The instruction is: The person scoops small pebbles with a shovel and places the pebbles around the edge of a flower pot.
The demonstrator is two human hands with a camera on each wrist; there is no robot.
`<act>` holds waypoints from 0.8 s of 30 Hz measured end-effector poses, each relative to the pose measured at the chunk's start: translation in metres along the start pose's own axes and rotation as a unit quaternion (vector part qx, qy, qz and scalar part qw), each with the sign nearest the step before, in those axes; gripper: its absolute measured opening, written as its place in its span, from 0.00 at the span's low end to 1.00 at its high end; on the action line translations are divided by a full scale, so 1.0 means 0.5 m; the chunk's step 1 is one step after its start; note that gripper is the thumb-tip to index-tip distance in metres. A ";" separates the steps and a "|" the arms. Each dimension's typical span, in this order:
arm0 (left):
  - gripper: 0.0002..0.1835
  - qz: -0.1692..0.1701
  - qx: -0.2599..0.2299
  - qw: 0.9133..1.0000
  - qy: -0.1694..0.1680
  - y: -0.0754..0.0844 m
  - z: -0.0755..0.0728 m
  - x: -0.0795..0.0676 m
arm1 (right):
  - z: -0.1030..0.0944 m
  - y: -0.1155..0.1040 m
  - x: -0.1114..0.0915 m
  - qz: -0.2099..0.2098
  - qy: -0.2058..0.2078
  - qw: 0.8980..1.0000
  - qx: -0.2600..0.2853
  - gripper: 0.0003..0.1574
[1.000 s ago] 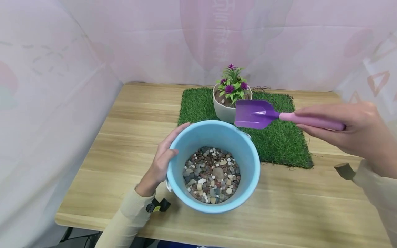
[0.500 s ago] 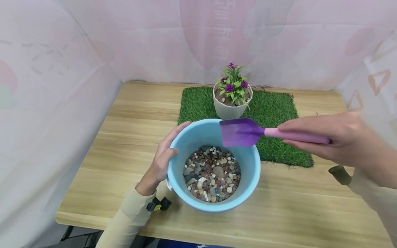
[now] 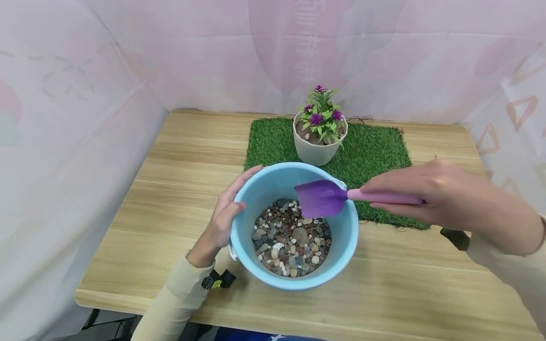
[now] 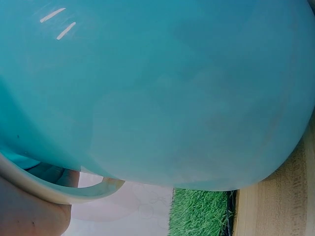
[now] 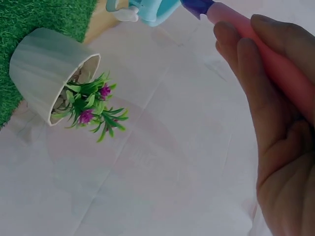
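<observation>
Scoop (image 3: 321, 200), grasped by right hand (image 3: 441, 196), was brought lower, over bucket (image 3: 344, 241) gripped by left hand (image 3: 219, 222), with pebbles (image 3: 292, 244) inside shown in head view only.

Cream sleeves (image 3: 172, 296), black wrist device (image 3: 223, 279), yellow patch (image 3: 216, 284)

Our left hand (image 3: 222, 219) grips with the thumb (image 3: 233, 210) set apart from the fingers (image 3: 245, 178), all pointing away from us. Our left forearm (image 3: 175, 298) slants up behind it, the sleeve covering it as far as the wrist (image 3: 199, 258). Our right hand (image 3: 439, 194), well apart on the other side, points toward the left one, fingers and thumb pinching. Our right forearm (image 3: 507, 272), also sleeved, trails behind that hand, lower and farther right.
</observation>
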State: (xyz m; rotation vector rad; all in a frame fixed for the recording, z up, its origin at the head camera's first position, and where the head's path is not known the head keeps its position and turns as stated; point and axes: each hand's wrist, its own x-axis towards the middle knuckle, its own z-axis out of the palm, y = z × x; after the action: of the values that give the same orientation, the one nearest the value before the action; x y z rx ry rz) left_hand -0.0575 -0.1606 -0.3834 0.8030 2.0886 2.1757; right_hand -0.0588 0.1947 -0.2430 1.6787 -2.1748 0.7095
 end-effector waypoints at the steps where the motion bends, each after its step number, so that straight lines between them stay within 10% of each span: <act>1: 0.39 0.000 0.000 1.000 0.000 0.000 0.000 0.000 | 0.001 0.001 0.003 -0.004 -0.008 1.000 0.007 0.19; 24: 0.38 0.004 -0.007 1.000 -0.003 0.001 0.001 0.000 | 0.056 -0.016 0.084 0.080 -0.203 0.976 -0.019 0.09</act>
State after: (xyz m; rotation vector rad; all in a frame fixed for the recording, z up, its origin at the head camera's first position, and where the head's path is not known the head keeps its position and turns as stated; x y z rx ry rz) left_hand -0.0573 -0.1601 -0.3830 0.8150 2.0690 2.1870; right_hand -0.0607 0.1435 -0.2428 1.7665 -2.6060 0.3797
